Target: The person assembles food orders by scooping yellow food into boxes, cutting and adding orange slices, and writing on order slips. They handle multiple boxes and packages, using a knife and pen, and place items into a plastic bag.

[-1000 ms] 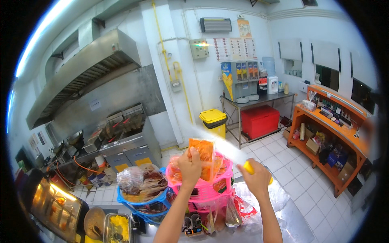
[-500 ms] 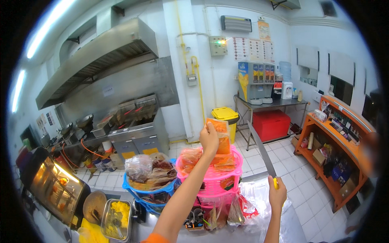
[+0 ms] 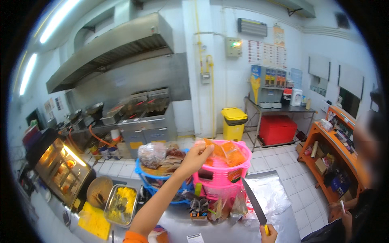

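The left hand (image 3: 197,156), just left of the frame's centre, is raised at the end of a bare forearm that climbs from the lower edge; its fingers are pressed together, pinching the corner of a clear bag of orange pieces (image 3: 225,150). That bag hangs over the pink basket (image 3: 221,176) and appears to rest on what fills it. The right hand (image 3: 268,234) shows only partly at the bottom edge, right of centre, closed around the yellow handle of a knife (image 3: 254,201) whose dark blade points up and to the left, its tip near the lower right side of the pink basket.

Just left of the pink basket stands a blue basket (image 3: 150,181) heaped with clear bags of brownish food. Both sit on the steel bench (image 3: 272,193), whose shiny top fills the lower centre. Small packets hang in front of the pink basket. Further left along the bench, at the lower left, a steel tray (image 3: 120,201) holds yellow food, next to a round bowl (image 3: 98,190) and a yellow board (image 3: 94,220). A lit warming cabinet (image 3: 60,168) stands at the left edge.

Beyond, fryers (image 3: 144,117) stand under a steel hood (image 3: 113,46) in the upper left. A yellow bin (image 3: 234,122) and a red box (image 3: 277,128) are at centre right on the tiled floor. Another person is at the right edge.
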`<state>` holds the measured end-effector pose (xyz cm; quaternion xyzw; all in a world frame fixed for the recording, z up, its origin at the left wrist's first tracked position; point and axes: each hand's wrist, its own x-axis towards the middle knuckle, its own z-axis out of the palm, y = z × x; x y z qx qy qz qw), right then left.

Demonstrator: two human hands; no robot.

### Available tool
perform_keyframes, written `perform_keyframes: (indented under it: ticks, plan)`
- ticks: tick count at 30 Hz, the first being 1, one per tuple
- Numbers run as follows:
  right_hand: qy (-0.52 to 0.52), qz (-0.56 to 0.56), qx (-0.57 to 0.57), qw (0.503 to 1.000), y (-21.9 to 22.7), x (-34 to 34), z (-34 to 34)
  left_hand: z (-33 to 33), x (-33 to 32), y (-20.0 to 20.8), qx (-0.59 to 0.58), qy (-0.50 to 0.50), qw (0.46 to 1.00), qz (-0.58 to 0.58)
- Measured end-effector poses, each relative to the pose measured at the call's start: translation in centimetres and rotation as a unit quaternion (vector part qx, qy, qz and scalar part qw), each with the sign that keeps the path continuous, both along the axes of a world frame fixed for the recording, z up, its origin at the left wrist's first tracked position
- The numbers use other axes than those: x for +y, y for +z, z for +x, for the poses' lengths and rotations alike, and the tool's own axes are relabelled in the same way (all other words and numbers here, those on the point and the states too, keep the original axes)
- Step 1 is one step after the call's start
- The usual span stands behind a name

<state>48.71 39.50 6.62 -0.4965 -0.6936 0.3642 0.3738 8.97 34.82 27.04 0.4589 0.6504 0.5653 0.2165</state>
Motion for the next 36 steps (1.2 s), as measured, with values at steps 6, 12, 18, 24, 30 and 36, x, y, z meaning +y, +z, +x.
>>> perform_keyframes:
  ticks: [6, 12, 18, 24, 30, 36]
  plan:
    - [-0.003, 0.012, -0.172, 0.985, -5.2, -7.6, 4.7, 5.1, -20.9, -2.1, -0.062, 0.065, 0.994, 0.067]
    - [0.001, 0.041, -0.274, 0.961, -10.5, -12.0, 5.9, 10.4, -32.7, -6.4, -0.147, 0.222, 0.948, 0.177]
    - [-0.005, 0.129, -0.341, 0.931, -12.1, -15.8, 4.6, 12.3, -38.8, -7.3, -0.152, 0.253, 0.915, 0.274]
    - [-0.024, 0.222, -0.409, 0.885, -13.8, -19.8, 3.1, 13.1, -42.0, -7.3, -0.130, 0.302, 0.905, 0.270]
    - [0.273, -0.109, -0.036, 0.955, -2.5, -24.1, -7.2, 13.7, -45.0, -8.3, -0.200, 0.251, 0.920, 0.226]
    - [0.456, -0.240, 0.245, 0.821, 11.8, -35.9, -17.1, 14.4, -46.5, -10.7, -0.202, 0.159, 0.940, 0.223]
